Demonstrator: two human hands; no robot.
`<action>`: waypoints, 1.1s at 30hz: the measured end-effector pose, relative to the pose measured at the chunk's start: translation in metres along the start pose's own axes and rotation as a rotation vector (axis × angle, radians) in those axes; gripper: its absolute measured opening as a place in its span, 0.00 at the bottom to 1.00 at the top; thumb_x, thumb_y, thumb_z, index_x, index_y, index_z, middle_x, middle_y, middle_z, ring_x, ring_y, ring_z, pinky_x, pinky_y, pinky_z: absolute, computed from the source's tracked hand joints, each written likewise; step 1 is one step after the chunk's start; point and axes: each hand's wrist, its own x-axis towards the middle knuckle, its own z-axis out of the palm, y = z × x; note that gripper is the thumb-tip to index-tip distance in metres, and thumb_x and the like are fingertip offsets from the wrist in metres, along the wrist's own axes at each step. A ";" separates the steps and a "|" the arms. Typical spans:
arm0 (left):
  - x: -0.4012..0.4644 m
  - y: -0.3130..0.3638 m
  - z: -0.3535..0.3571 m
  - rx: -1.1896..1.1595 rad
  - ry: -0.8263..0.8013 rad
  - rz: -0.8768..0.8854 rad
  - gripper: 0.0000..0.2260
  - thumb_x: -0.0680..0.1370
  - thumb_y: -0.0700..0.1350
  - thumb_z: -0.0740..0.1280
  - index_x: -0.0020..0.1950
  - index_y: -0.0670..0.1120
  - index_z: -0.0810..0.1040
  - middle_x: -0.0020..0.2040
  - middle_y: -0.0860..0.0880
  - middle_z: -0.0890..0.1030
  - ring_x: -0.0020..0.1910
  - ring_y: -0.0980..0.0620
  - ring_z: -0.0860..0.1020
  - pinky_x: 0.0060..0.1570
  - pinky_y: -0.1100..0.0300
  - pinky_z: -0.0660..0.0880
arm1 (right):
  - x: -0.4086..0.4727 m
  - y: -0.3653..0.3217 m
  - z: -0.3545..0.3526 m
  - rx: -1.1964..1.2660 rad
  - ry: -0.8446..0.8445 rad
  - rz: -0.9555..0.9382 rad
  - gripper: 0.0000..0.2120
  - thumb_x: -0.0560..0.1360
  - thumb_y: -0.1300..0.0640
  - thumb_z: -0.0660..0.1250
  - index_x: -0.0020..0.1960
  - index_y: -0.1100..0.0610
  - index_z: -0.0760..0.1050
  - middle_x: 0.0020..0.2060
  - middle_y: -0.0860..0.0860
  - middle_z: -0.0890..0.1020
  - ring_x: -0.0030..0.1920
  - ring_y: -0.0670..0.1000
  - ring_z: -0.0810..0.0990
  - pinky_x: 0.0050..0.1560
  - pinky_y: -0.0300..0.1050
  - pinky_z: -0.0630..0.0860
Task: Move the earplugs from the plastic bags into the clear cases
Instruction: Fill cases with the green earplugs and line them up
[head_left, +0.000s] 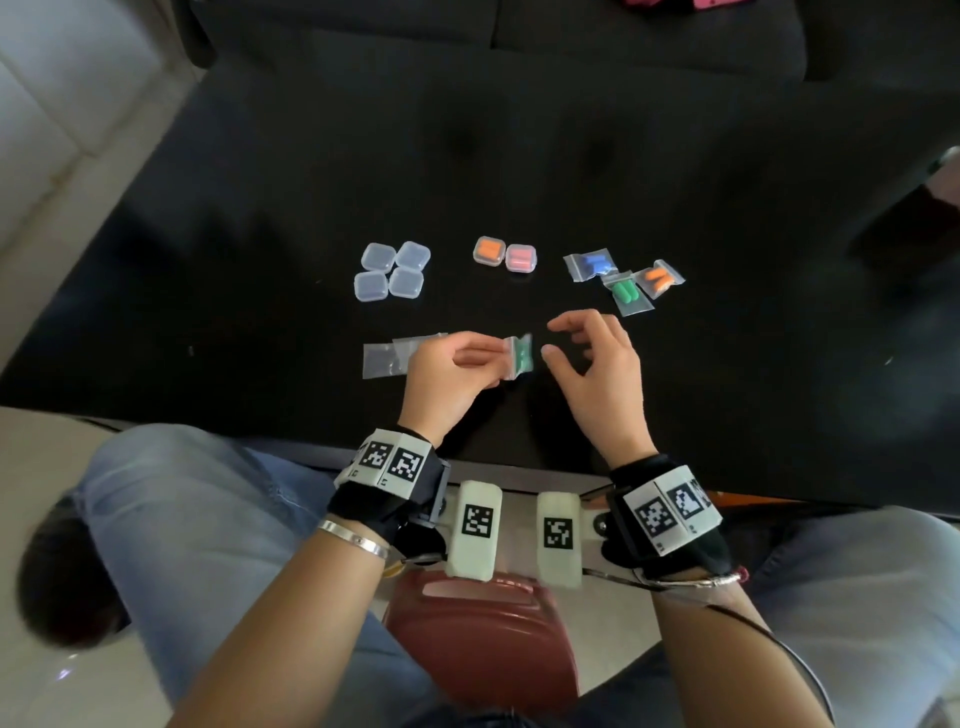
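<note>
My left hand pinches a small plastic bag with green earplugs just above the black table. My right hand hovers right of the bag, fingers apart, holding nothing. Several empty clear cases sit in a square at the back left. Two filled cases lie mid-table, one with orange earplugs, one with pink earplugs. At the back right lie three full bags: blue, green and orange.
Two empty plastic bags lie on the table left of my left hand. The black table has its near edge above my knees. A dark sofa stands behind it. A red stool shows between my legs.
</note>
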 end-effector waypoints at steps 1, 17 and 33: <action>-0.001 0.000 0.000 0.004 0.013 0.009 0.05 0.71 0.39 0.73 0.44 0.48 0.81 0.40 0.50 0.84 0.41 0.57 0.83 0.41 0.66 0.79 | -0.001 -0.003 -0.001 0.009 0.003 -0.038 0.07 0.74 0.59 0.69 0.51 0.54 0.76 0.46 0.47 0.78 0.45 0.44 0.76 0.46 0.32 0.72; -0.015 0.016 0.004 0.077 -0.067 0.121 0.06 0.70 0.38 0.74 0.45 0.44 0.82 0.40 0.49 0.84 0.41 0.56 0.83 0.42 0.63 0.80 | -0.008 -0.015 -0.014 0.194 -0.152 0.106 0.02 0.73 0.59 0.70 0.42 0.57 0.81 0.33 0.50 0.83 0.35 0.47 0.83 0.41 0.41 0.81; -0.005 0.012 -0.012 0.475 -0.354 0.586 0.26 0.69 0.49 0.74 0.66 0.49 0.73 0.64 0.53 0.74 0.66 0.59 0.69 0.66 0.68 0.65 | -0.008 -0.019 -0.036 0.483 -0.404 0.280 0.07 0.76 0.66 0.63 0.41 0.60 0.76 0.34 0.54 0.80 0.33 0.45 0.79 0.35 0.36 0.78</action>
